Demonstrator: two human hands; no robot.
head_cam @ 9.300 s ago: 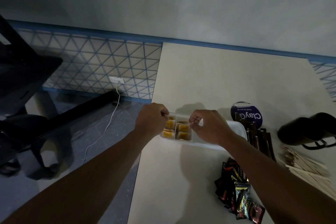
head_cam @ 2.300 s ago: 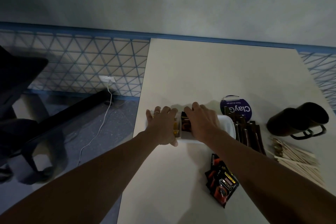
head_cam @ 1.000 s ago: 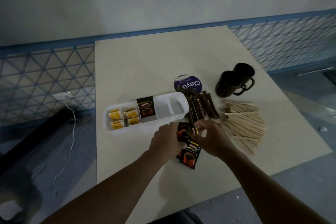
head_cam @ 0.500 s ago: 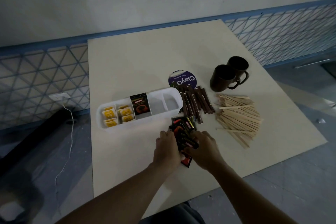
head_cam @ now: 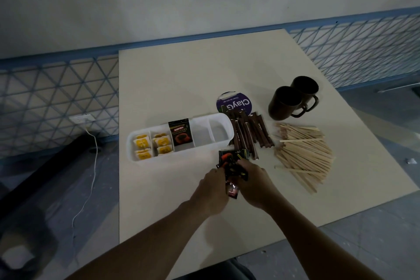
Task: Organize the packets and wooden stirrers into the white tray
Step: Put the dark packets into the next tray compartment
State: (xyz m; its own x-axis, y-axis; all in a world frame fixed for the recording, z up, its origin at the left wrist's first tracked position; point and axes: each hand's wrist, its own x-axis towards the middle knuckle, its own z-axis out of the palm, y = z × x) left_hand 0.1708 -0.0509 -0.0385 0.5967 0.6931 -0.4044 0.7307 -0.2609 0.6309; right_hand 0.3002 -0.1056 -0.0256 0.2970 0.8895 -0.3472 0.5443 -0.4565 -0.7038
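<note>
The pale tabletop point(head_cam: 172, 79) carries a white tray point(head_cam: 227, 143), brown stick packets point(head_cam: 252, 132), wooden stirrers point(head_cam: 304, 150) and two dark mugs point(head_cam: 286, 102). A purple round label point(head_cam: 236, 104) lies behind the tray, dark sachets point(head_cam: 229, 161) before it.

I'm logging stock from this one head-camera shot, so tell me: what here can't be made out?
- Black packets, head view: the left hand and right hand cover them; count unknown.
- Round purple lid: the brown stick packets hide its near edge, cutting off the label.
- Wooden stirrers: overlapping, too fine to count.
- Two dark mugs: insides too dark to see.
</note>
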